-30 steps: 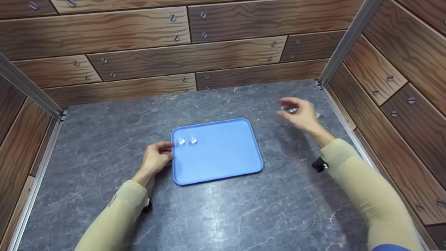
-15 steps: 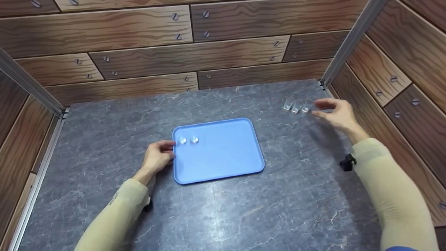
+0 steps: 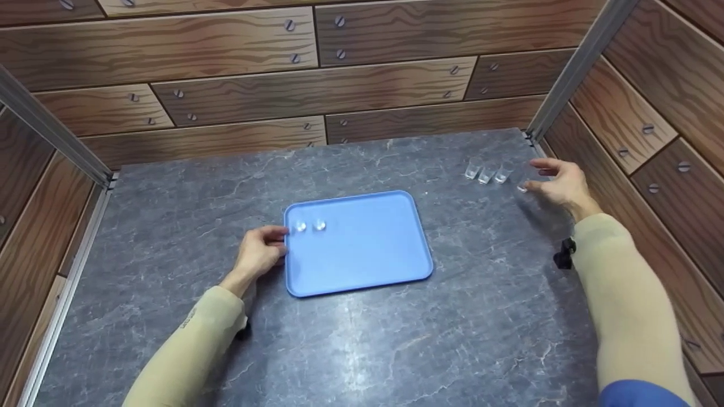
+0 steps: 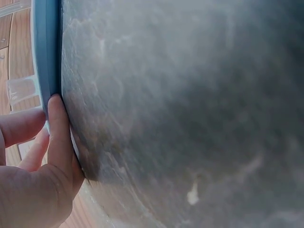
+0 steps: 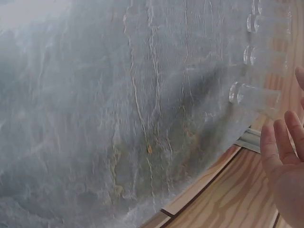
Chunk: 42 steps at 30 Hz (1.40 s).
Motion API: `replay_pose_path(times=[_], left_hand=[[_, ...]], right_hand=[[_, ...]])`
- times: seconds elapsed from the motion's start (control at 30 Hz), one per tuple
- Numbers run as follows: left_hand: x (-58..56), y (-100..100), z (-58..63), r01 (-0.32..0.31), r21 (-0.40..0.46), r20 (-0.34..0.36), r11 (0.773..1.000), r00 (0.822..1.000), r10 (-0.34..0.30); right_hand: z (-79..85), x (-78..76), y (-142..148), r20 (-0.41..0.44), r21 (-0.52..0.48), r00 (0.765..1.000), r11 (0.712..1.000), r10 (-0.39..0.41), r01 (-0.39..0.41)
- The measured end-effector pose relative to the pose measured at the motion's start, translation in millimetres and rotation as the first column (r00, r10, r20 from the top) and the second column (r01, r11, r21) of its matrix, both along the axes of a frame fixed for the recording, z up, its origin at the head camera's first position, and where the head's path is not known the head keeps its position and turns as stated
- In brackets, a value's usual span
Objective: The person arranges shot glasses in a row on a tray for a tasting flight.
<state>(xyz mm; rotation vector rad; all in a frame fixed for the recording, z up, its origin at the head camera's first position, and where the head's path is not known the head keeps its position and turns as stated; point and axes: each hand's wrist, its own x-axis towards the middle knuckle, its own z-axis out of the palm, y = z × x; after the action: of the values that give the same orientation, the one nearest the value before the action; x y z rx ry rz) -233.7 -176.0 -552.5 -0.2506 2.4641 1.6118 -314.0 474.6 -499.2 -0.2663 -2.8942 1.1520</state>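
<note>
A blue tray (image 3: 362, 249) lies on the dark table, with two small clear shot glasses (image 3: 319, 225) standing in its far left part. My left hand (image 3: 260, 252) holds the tray's left edge; in the left wrist view one fingertip (image 4: 35, 123) lies over the rim and another finger runs along the outer wall. At the far right, three shot glasses (image 3: 486, 175) stand in a row. Beside them my right hand (image 3: 560, 183) hovers around another shot glass (image 5: 254, 96), thumb and fingers spread apart, and partly hides it in the head view.
Wood-plank patterned walls (image 3: 396, 85) close off the back and both sides. A metal corner post (image 3: 577, 68) rises behind the right hand, near the right wall. The marbled table (image 3: 469, 328) extends in front of the tray.
My right hand has moved right, from in front of the row of shot glasses to the one at its right end. The left hand stays at the tray's edge; the head view has shifted slightly.
</note>
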Motion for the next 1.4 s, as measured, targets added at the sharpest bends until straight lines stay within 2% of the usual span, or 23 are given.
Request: replay_pose_path(times=[0.23, 0.53, 0.7, 1.07, 1.23, 1.4], left_hand=[[0.7, 0.6, 1.1, -0.007, -0.01, -0.015, 1.0, 1.0, 0.007], [2.3, -2.5, 1.5, -0.014, -0.021, -0.019, 1.0, 1.0, 0.014], [2.3, -4.4, 0.8, -0.021, -0.011, -0.018, 1.0, 1.0, 0.02], [1.0, -1.1, -0.4, -0.026, -0.031, -0.025, 0.999, 0.999, 0.025], [-1.9, 3.2, -1.0, -0.019, -0.005, -0.013, 1.0, 1.0, 0.019], [-2.2, 2.4, -1.1, -0.029, -0.002, -0.002, 1.0, 1.0, 0.029]], right_hand=[[-9.5, -5.7, 0.2, 0.016, -0.018, 1.0, 1.0, -0.017, 0.017], [-19.9, -7.3, -6.6, -0.071, 0.03, 0.996, 0.998, -0.053, 0.056], [-22.3, -7.5, -9.3, -0.094, 0.022, 0.994, 0.998, -0.056, 0.059], [-23.9, 2.6, -14.0, -0.052, 0.063, 0.998, 0.997, -0.048, 0.051], [-24.0, 9.1, -24.0, -0.125, 0.071, 0.992, 0.997, -0.008, 0.017], [-23.3, 7.6, -48.0, -0.235, -0.013, 0.97, 0.998, 0.056, -0.061]])
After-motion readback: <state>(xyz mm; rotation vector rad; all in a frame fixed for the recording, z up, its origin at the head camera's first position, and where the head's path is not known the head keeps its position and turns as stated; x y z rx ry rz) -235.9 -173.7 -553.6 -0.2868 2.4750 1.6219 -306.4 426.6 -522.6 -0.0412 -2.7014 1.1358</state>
